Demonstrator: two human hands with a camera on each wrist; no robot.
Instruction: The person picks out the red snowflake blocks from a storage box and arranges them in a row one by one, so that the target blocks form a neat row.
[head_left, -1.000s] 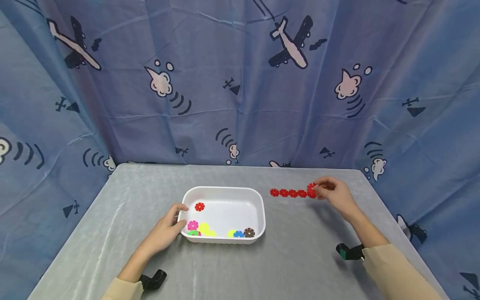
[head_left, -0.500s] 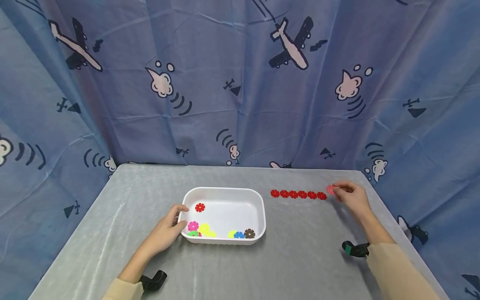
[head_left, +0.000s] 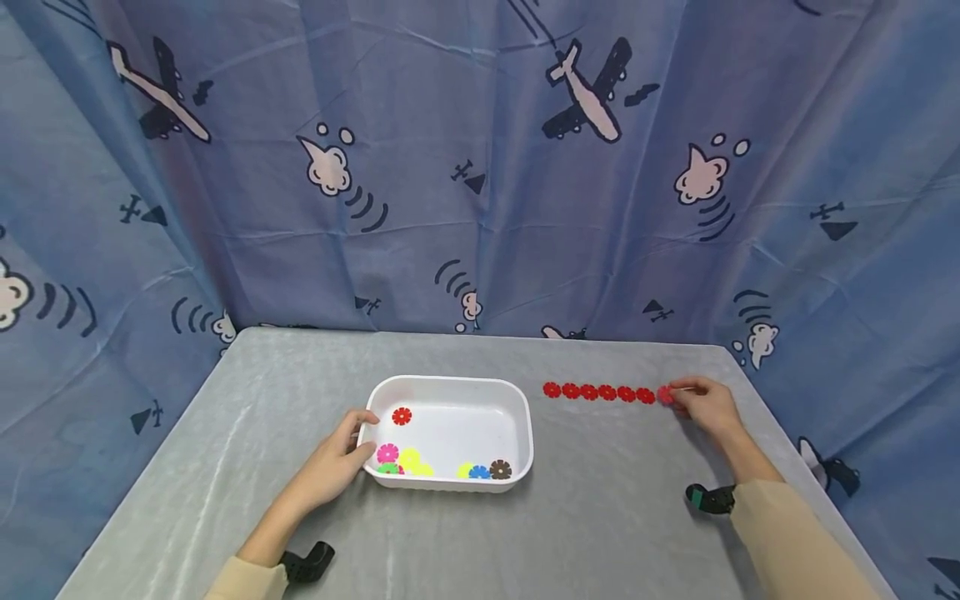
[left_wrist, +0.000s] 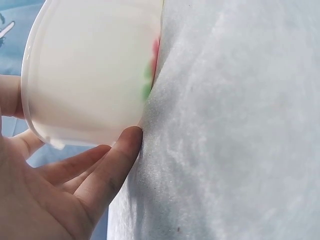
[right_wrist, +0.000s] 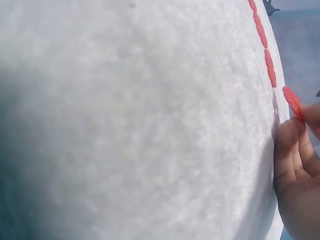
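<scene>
My right hand (head_left: 708, 406) pinches a red flower-shaped plastic disc (head_left: 665, 395) at the right end of a row of several red discs (head_left: 607, 392) on the table. The right wrist view shows the held disc (right_wrist: 291, 100) tilted between thumb and fingers, a small gap from the last disc in the row (right_wrist: 270, 67). My left hand (head_left: 335, 457) grips the left end of a white plastic tray (head_left: 450, 483), its fingers against the outer wall (left_wrist: 95, 75). Inside the tray, a red disc (head_left: 402, 416) lies apart from pink, yellow, green, blue and brown ones along the near side.
A grey cloth covers the table (head_left: 592, 517). Behind it hangs a blue curtain (head_left: 420, 167) printed with planes. Black wrist devices (head_left: 307, 563) are worn on both arms. The table's right edge runs just beyond my right hand.
My right hand has moved right along the row and then lowered its red disc toward the table. One more disc shows uncovered at the row's end. The left hand and tray have stayed put.
</scene>
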